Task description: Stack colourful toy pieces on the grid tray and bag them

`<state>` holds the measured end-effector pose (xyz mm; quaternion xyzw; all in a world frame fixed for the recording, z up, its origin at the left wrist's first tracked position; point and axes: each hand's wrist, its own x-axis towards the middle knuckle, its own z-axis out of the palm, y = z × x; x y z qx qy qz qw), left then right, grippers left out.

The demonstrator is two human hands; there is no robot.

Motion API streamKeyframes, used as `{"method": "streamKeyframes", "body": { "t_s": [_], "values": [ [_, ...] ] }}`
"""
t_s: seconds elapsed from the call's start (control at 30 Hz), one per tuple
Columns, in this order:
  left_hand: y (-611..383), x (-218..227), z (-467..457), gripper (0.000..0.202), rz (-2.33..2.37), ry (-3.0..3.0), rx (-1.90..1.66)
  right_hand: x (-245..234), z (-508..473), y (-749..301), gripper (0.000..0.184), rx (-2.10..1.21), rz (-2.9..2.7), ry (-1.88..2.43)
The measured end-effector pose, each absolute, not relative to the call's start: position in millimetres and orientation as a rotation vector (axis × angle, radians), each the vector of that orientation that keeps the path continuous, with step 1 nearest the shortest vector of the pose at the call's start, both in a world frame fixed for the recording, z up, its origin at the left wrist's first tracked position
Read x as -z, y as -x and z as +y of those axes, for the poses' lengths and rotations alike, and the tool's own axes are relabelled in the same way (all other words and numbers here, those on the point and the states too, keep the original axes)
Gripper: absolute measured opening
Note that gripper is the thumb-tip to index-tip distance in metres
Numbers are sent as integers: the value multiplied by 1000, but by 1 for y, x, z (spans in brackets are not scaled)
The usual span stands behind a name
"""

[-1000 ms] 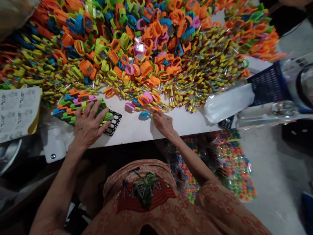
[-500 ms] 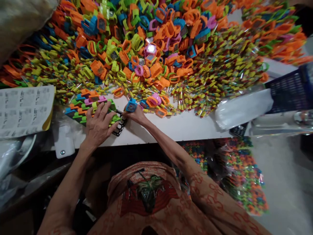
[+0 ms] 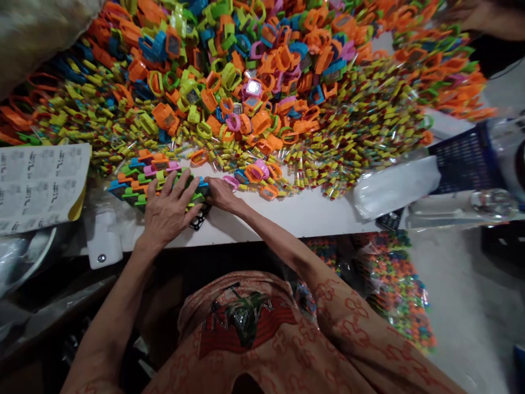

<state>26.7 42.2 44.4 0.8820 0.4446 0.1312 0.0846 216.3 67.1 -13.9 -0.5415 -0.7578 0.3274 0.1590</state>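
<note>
Likely loading rack [image 3: 202,216]: left hand [image 3: 164,208] splayed over it, right hand [image 3: 222,194] at blue watch [image 3: 202,183], can't tell grip. Next: seat squarely.

We look down on a white desk [image 3: 324,216] that runs across our view, its front edge rising slightly toward the right. Beneath it we meet deep shadow, too dark for us to make out much. On the right we see a smooth grey floor [image 3: 467,306], and near the desk's end a dark shape [image 3: 502,243] we cannot identify. Our light is dim, leaving the lower left murky.
</note>
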Motion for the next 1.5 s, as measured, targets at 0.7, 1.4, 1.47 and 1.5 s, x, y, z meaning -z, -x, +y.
{"method": "streamKeyframes", "body": {
  "t_s": [0.7,1.4,1.47,1.5],
  "values": [
    [-36,-46,39,57,1647,-2454,-591,19,25,-270,4,-1316,-1454,1612],
    [-23,-35,46,60,1565,-2327,-576,26,15,-187,23,-955,-2245,1503],
    [-21,-36,45,60,1553,-2363,-620,26,9,-200,28,-966,-2195,1479],
    [-20,-36,42,60,1555,-2389,-659,26,4,-215,31,-963,-2137,1491]
  ]
}}
